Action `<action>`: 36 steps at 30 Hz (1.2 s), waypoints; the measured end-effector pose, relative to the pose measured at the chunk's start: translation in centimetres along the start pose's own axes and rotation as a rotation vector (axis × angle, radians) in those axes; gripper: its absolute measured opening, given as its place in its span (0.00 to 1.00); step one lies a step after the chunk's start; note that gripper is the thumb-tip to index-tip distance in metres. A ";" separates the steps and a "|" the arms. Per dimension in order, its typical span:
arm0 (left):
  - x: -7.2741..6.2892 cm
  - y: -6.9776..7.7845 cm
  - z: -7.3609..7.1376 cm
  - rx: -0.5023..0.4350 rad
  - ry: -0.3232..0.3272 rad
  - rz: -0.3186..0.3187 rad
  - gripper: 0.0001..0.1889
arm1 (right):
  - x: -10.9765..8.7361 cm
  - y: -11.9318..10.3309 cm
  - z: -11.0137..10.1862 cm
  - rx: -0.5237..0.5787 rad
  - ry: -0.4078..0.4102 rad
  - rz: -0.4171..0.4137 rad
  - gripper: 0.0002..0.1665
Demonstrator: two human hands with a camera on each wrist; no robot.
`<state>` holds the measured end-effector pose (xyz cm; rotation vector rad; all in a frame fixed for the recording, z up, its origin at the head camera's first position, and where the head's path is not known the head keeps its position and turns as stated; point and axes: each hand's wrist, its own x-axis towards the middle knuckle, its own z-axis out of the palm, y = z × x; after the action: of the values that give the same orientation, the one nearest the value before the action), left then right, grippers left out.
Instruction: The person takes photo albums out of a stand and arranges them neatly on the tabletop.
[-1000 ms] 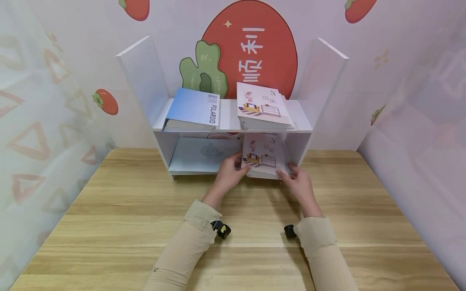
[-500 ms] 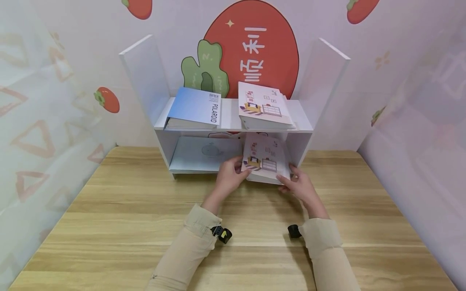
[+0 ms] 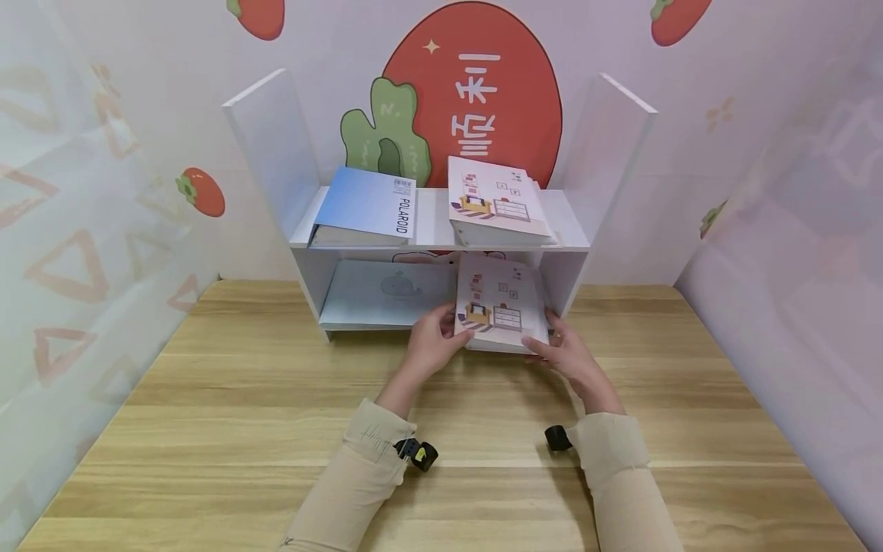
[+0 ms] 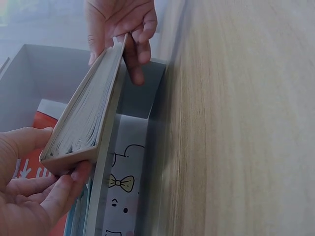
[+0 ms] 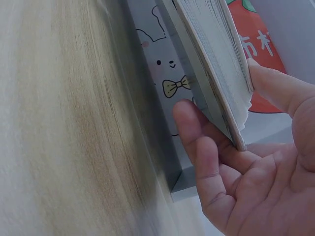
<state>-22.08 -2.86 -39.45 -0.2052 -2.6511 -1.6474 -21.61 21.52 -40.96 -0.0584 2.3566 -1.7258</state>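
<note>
A: Biggest first?
B: Noted a wooden table (image 3: 490,498), bearing a white two-tier shelf (image 3: 434,216). On lower left, saw a whale-print book (image 3: 386,295) laid flat, likely for stability.
A: Lower room-print book (image 3: 500,299)?
B: Seen at lower right, jutting past the shelf front, perhaps for a two-sided grip.
A: Why two-handed?
B: Supported at spine by the left hand (image 3: 429,345), at page side by the right hand (image 3: 569,360); presumably to stop thick pages fanning.
A: Fingers?
B: Curled partway, parted only by the book's thickness: pinching with thumbs above, fingertips beneath.
</note>
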 end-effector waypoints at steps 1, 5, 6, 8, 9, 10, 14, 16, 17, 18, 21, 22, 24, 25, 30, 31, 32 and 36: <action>0.0 -0.1 0.0 -0.006 -0.004 -0.002 0.30 | 0.0 0.0 0.0 0.002 0.001 0.002 0.53; -0.1 -0.3 -0.1 -0.032 -0.017 -0.002 0.31 | -0.1 0.0 0.0 0.044 -0.004 0.014 0.54; -0.1 -0.3 -0.1 -0.040 -0.021 -0.003 0.31 | -0.1 0.0 0.0 0.051 -0.007 0.015 0.54; -0.2 -0.4 -0.2 -0.050 -0.026 0.000 0.31 | -0.2 -0.1 -0.1 0.078 -0.020 0.016 0.55; -0.2 -0.4 -0.2 -0.052 -0.029 -0.001 0.31 | -0.2 -0.1 -0.1 0.096 -0.026 0.017 0.55; -0.2 -0.5 -0.3 -0.053 -0.032 0.001 0.31 | -0.3 -0.2 -0.2 0.108 -0.033 0.019 0.56; -0.3 -0.7 -0.3 -0.055 -0.046 0.008 0.31 | -0.4 -0.1 -0.4 0.151 -0.057 0.018 0.57; -0.4 -0.8 -0.3 -0.076 -0.055 -0.004 0.31 | -0.5 -0.1 -0.4 0.158 -0.062 0.013 0.57; -0.4 -0.9 -0.3 -0.083 -0.058 -0.006 0.32 | -0.5 -0.1 -0.4 0.163 -0.065 0.010 0.57; -0.5 -1.0 -0.3 -0.096 -0.062 -0.012 0.32 | -0.5 0.0 -0.4 0.169 -0.067 0.009 0.57; -0.6 -1.1 -0.2 -0.122 -0.072 -0.033 0.33 | -0.5 0.1 -0.3 0.179 -0.060 0.015 0.56; -0.6 -1.2 -0.2 -0.123 -0.073 -0.033 0.33 | -0.5 0.1 -0.3 0.175 -0.060 0.016 0.56; -0.6 -1.2 -0.2 -0.125 -0.077 -0.032 0.33 | -0.4 0.1 -0.2 0.168 -0.054 0.021 0.57; -0.6 -1.3 -0.2 -0.123 -0.080 -0.028 0.33 | -0.4 0.2 -0.2 0.160 -0.052 0.023 0.57; -0.7 -1.3 -0.3 -0.128 -0.105 -0.008 0.32 | -0.5 0.2 -0.4 0.141 -0.059 0.023 0.58; -0.8 -1.2 -0.3 -0.130 -0.109 -0.009 0.31 | -0.5 0.1 -0.4 0.138 -0.062 0.021 0.58; -0.9 -1.2 -0.4 -0.133 -0.113 -0.010 0.31 | -0.5 0.1 -0.4 0.139 -0.064 0.020 0.58; -1.1 -1.0 -0.4 -0.145 -0.126 -0.016 0.30 | -0.7 0.0 -0.5 0.126 -0.080 0.005 0.57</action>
<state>-21.13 -3.82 -40.28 -0.2992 -2.6274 -1.8938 -21.03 22.13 -40.68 -0.0988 2.1856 -1.8296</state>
